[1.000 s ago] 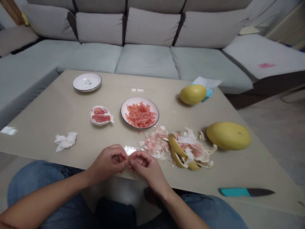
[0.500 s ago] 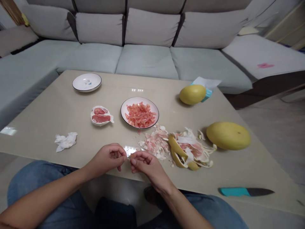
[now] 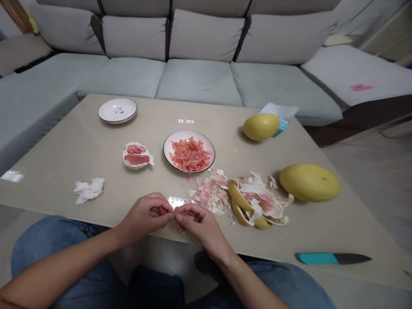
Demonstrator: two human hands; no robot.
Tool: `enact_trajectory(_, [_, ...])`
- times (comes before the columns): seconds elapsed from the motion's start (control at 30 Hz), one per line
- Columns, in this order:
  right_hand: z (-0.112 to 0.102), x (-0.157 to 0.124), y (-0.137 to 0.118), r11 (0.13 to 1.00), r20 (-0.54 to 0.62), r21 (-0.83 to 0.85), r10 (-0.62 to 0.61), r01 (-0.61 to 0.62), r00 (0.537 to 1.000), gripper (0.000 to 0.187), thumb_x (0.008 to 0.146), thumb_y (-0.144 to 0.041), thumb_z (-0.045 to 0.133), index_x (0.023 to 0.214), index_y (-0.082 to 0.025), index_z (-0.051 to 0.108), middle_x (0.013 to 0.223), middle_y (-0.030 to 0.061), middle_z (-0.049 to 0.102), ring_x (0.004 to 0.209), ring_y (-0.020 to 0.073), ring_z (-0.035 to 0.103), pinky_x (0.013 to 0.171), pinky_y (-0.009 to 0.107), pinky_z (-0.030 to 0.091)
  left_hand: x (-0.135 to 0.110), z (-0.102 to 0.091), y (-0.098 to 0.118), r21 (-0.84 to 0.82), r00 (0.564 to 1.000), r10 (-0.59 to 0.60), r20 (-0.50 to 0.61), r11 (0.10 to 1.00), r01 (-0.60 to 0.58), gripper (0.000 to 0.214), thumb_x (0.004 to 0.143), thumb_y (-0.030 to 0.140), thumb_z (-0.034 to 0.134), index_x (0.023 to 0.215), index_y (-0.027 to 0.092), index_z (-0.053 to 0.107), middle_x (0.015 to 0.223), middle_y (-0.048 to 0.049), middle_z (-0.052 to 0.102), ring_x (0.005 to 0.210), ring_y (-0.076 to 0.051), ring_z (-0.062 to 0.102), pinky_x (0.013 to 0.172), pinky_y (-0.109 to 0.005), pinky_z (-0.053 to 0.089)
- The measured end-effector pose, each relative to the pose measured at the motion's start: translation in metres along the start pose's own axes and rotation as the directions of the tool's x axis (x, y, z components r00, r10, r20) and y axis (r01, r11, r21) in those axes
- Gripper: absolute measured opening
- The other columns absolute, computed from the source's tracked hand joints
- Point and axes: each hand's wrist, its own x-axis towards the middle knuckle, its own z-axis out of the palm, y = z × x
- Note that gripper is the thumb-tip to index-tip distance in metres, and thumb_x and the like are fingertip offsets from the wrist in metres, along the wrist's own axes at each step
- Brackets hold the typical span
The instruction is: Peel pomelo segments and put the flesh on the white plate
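Note:
My left hand (image 3: pixel 149 216) and my right hand (image 3: pixel 196 223) meet over the table's near edge, thumbs and fingertips pinched together. Between them is a small orange-pink pomelo piece (image 3: pixel 176 210), mostly hidden by the fingers. Beyond the hands, a dark-rimmed white plate (image 3: pixel 168 161) bears a heap of peeled pomelo flesh (image 3: pixel 190 155). To its left lies a part of a pomelo (image 3: pixel 137 159) with white pith around red segments. Right of my hands are torn membrane scraps (image 3: pixel 212 191) and yellow pomelo rind (image 3: pixel 240 204).
A knife (image 3: pixel 334 258) with a turquoise handle lies at the near right edge. Two whole pomelos (image 3: pixel 309 183) rest at the right, the farther one against a tissue pack (image 3: pixel 281 113). A crumpled tissue (image 3: pixel 89 191) and another plate (image 3: pixel 117 110) are at the left.
My left hand has moved slightly right, so its fingertips now meet those of my right hand at the small piece. The things on the table stay in place.

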Motion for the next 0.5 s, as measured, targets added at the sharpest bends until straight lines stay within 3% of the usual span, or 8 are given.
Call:
enact_trajectory(0.27, [-0.006, 0.001, 0.003, 0.973, 0.068, 0.155, 0.163, -0.172, 0.984, 0.029, 0.065, -0.034, 0.083, 0.082, -0.014, 0.071, 0.066, -0.0007, 0.066, 0.058, 0.0092, 0.06, 0.06, 0.022, 0.051, -0.001, -0.001, 0.002, 0.03, 0.999, 0.043, -0.012, 0.999, -0.042, 0.007, 0.077, 0.014, 0.062, 0.075, 0.014, 0.068, 0.084, -0.0025, 0.06, 0.062, -0.008, 0.054, 0.055, -0.017, 0.044])
enact_trajectory(0.5, [-0.011, 0.004, 0.003, 0.943, 0.143, 0.249, 0.188, -0.219, 0.972, 0.026, 0.068, -0.032, 0.082, 0.079, -0.013, 0.069, 0.069, -0.0003, 0.064, 0.057, 0.007, 0.058, 0.058, 0.019, 0.052, 0.001, -0.01, 0.008, -0.028, 1.0, 0.002, -0.03, 1.0, -0.003, 0.007, 0.078, 0.016, 0.061, 0.073, 0.013, 0.065, 0.082, -0.0004, 0.057, 0.055, -0.005, 0.055, 0.052, -0.017, 0.044])
